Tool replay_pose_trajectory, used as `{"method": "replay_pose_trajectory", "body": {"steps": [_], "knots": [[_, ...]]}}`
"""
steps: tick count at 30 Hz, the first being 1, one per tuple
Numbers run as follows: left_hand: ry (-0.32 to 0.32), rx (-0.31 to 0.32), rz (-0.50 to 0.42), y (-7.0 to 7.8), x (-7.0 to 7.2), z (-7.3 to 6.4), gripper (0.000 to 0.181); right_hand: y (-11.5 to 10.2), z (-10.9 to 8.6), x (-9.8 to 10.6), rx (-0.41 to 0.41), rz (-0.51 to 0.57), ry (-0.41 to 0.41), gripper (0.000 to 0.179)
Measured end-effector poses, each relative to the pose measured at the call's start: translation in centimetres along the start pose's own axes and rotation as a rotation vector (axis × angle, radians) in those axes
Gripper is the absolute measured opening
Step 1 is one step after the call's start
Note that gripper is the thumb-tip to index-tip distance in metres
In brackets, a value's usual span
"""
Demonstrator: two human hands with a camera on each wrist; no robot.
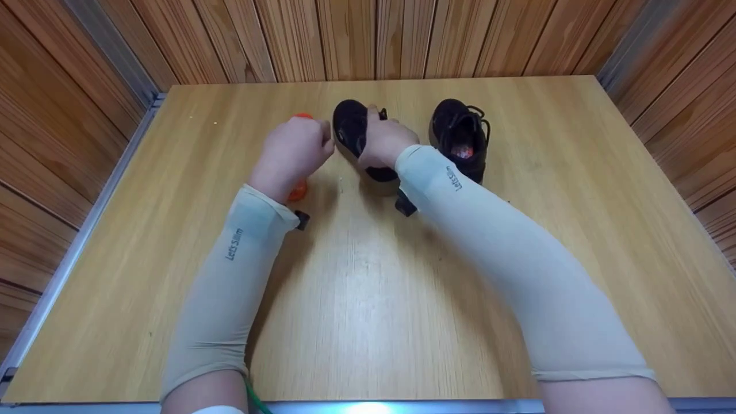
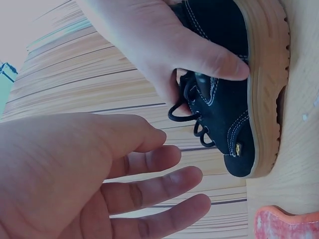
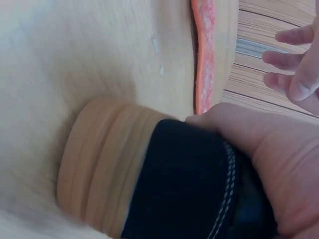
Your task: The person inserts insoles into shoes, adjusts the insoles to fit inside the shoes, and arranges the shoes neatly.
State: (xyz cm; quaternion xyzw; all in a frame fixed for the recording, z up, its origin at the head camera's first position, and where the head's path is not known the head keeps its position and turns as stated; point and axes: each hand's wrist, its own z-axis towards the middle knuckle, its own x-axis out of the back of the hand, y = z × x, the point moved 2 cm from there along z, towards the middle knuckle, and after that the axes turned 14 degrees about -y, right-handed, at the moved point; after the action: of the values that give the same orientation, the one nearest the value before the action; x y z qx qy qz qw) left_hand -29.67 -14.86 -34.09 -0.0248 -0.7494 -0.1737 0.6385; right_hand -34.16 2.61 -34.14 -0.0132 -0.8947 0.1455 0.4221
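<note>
My right hand (image 1: 386,141) grips a black lace-up shoe (image 1: 349,129) with a thick tan sole, thumb on one side and fingers over the laces. In the left wrist view the sole (image 2: 266,94) stands on or close over the table. My left hand (image 1: 294,150) hovers to the left of this shoe, its fingers (image 2: 164,186) loosely bent and holding nothing. Beneath the left hand lies an orange-edged insole (image 1: 298,191) with a mottled red top, mostly covered by that hand in the head view; the right wrist view shows its long edge (image 3: 205,59).
The second black shoe (image 1: 460,135) stands to the right, its laces loose and a reddish patterned lining (image 1: 462,151) visible inside. Wooden plank walls (image 1: 402,40) border the table (image 1: 356,299) at the back and sides.
</note>
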Motion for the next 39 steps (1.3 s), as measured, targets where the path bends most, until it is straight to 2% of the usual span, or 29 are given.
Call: {"method": "replay_pose_trajectory", "body": {"steps": [4,7,16,21,24,30,35,39], "knots": [[-0.017,0.014,-0.016,-0.4,-0.2,-0.3,0.023,-0.1,-0.1,0.2,0.027,-0.028,-0.038,0.118],[-0.032,0.019,-0.022,-0.6,-0.1,-0.5,0.026,0.0,0.1,0.3,0.063,-0.043,-0.038,0.119],[-0.056,0.042,-0.009,-1.0,-0.4,-0.7,0.028,1.1,1.6,-1.7,0.130,-0.073,0.103,0.126],[-0.075,0.047,-0.042,-1.3,-0.9,-0.9,0.030,1.5,1.9,-2.4,0.168,-0.082,0.126,0.126],[-0.076,0.056,-0.063,-1.4,-0.9,-1.1,0.030,1.9,1.7,-2.4,0.219,-0.098,0.125,0.129],[-0.037,0.048,-0.055,-1.2,-0.1,-1.2,0.028,3.9,0.1,-1.8,0.263,-0.111,0.102,0.137],[-0.029,0.035,-0.028,-0.6,0.7,-0.8,0.029,6.5,-2.1,-1.3,0.291,-0.154,0.150,0.142],[-0.054,0.022,-0.024,-0.2,0.7,-0.3,0.029,8.3,-3.9,-1.6,0.341,-0.176,0.183,0.143]]}}
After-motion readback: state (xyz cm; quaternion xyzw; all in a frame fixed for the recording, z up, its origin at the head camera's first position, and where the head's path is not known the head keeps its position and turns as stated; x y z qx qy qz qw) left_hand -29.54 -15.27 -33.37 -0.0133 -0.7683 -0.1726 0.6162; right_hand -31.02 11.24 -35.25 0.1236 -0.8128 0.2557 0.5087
